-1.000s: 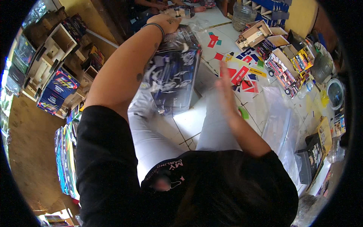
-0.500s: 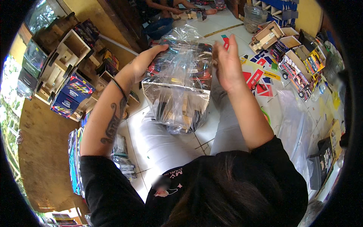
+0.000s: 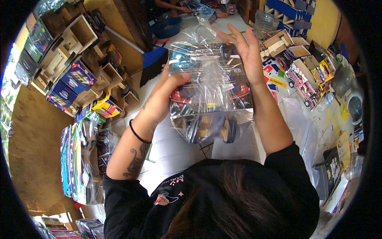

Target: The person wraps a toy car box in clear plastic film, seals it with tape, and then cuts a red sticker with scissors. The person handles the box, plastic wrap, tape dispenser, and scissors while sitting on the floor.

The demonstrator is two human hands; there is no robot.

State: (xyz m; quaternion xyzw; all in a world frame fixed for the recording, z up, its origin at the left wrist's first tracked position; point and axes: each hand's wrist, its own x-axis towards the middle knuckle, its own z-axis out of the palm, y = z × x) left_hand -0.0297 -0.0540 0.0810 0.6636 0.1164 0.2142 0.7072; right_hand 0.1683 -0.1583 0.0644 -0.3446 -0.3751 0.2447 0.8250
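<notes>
Left grip [image 3: 165,93] clasps toy truck [image 3: 213,91]; right grip [image 3: 250,55] spread along its side; clear plastic [image 3: 195,35] covers truck, loose beyond grips; sealing unclear.

Glare on the clear wrap [image 3: 201,32] obscures parts of the boxy toy [image 3: 209,91], behind which some fingers of the left hand [image 3: 164,95] vanish. The top edge cuts off a co-worker [image 3: 174,5]; at lower left, wrapped packs [image 3: 90,228] are cropped.

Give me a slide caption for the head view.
Left hand and right hand flank a plastic-wrapped toy vehicle, with a blue broom beyond.
</notes>
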